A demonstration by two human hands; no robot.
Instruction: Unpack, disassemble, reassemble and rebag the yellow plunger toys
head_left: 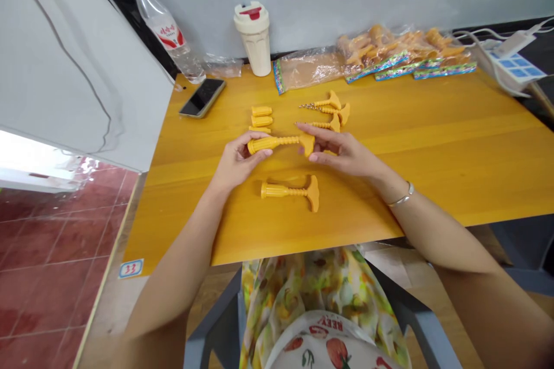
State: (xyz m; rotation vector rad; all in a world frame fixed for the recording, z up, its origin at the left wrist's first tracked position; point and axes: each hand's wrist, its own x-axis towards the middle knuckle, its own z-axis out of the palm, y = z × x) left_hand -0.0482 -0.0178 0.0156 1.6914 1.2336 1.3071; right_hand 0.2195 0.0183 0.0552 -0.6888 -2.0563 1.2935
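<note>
My left hand (236, 162) is closed round the ribbed sleeve end of a yellow plastic corkscrew (289, 140), which lies level above the table. At its other end, the thumb and index finger of my right hand (341, 151) close about the T-shaped handle. A second corkscrew (289, 190) with its sleeve on lies nearer to me. Beyond my hands, several yellow sleeves (261, 121) are lined up on the left. To their right lie 3 corkscrews (331, 101) with T handles; metal spirals show on at least some. My fingers partly hide the nearest pieces.
Along the back of the wooden table (424, 161) stand a water bottle (168, 34) and a white cup (255, 40). A phone (202, 98) lies at left. Plastic bags of yellow parts (367, 49) and an opened bag (307, 69) sit beside a power strip (515, 63).
</note>
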